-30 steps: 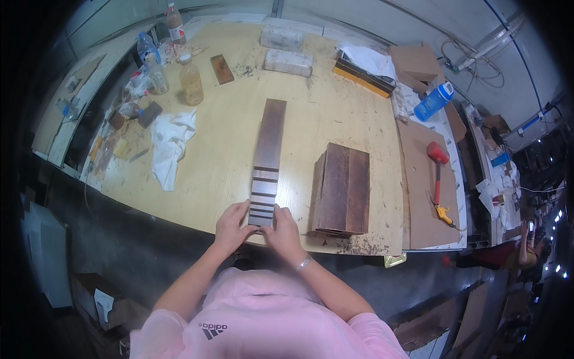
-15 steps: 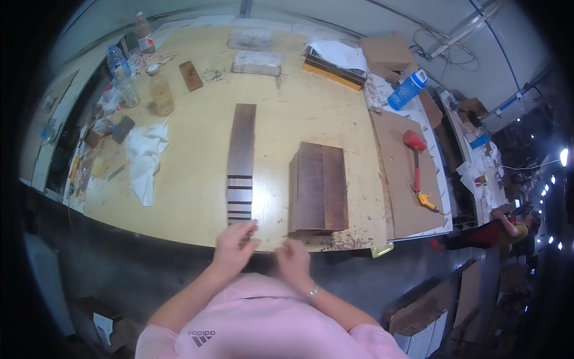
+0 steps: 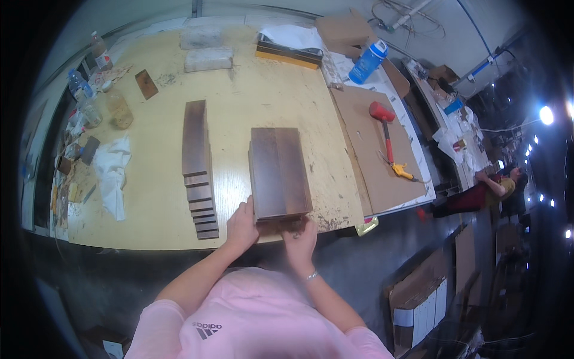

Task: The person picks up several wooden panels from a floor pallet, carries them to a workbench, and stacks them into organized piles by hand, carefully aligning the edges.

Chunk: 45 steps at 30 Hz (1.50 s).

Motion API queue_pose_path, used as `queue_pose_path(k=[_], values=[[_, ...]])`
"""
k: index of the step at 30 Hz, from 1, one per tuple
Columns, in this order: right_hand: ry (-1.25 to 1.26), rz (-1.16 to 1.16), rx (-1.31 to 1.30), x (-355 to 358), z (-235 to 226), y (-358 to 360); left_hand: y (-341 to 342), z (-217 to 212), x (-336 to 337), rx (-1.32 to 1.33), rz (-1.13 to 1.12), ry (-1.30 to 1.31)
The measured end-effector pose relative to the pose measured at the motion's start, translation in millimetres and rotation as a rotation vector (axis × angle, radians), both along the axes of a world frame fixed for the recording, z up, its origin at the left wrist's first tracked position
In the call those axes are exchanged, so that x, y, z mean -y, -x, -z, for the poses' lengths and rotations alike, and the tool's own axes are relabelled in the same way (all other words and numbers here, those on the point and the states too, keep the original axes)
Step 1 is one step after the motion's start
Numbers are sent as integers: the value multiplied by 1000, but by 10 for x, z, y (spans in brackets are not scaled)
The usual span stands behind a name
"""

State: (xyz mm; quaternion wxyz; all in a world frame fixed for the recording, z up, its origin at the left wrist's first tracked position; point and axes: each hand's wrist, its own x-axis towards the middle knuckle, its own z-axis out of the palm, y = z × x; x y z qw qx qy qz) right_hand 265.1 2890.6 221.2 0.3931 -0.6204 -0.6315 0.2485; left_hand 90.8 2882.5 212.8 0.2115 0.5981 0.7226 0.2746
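A stack of dark wood boards [image 3: 279,172] lies on the near part of the surface [image 3: 263,90], a little right of its middle, its long side running from near to far and its near end close to the surface's near edge. Both hands are at that near end. The left hand [image 3: 242,226] rests against the near left corner of the stack, fingers [image 3: 244,209] curled onto the wood. The right hand [image 3: 301,236] is at the near right corner, its fingers bent around the end of the boards; it is somewhat blurred, so how tightly it grips cannot be told.

Just left of the stack, apart from it, a row of dark wood strips [image 3: 199,164] lies in a stepped line, a long piece at the far end and shorter pieces overlapping toward the near edge.

Right of the stack a sheet of brown cardboard [image 3: 365,155] covers the surface, with a red mallet [image 3: 385,128] on it. Farther off stands a blue bottle [image 3: 368,61].

On the left side lie a crumpled white cloth [image 3: 110,173], a glass jar [image 3: 119,110] and two clear plastic bottles [image 3: 79,85]. A small dark wood block [image 3: 146,84] lies near the far left, and two pale blocks [image 3: 206,58] at the far edge.
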Motion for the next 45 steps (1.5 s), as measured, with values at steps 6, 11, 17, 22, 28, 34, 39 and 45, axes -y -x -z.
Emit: queue_pose_path(k=[6, 11, 17, 22, 28, 34, 39, 45], values=[[24, -200, 129, -404, 164, -187, 26, 95, -15, 16, -21, -4], [119, -258, 87, -566, 259, -329, 1, 78, -59, 68, -73, 22], [-14, -253, 8, -708, 207, -293, -47, 107, -4, 55, -127, -1], [155, -198, 115, -443, 181, -350, -72, 28, 7, 64, -152, 47], [1, -400, -109, 7, 156, 132, -133, -15, 5, 65, -212, -62], [157, -435, -114, -20, 174, 260, -134, 133, 63, 131, -281, -115], [207, -490, -279, 179, 159, 242, -98, 176, 326, 247, -332, -89], [71, -543, -115, 130, 214, 316, 11, 279, 400, 308, -398, -165]])
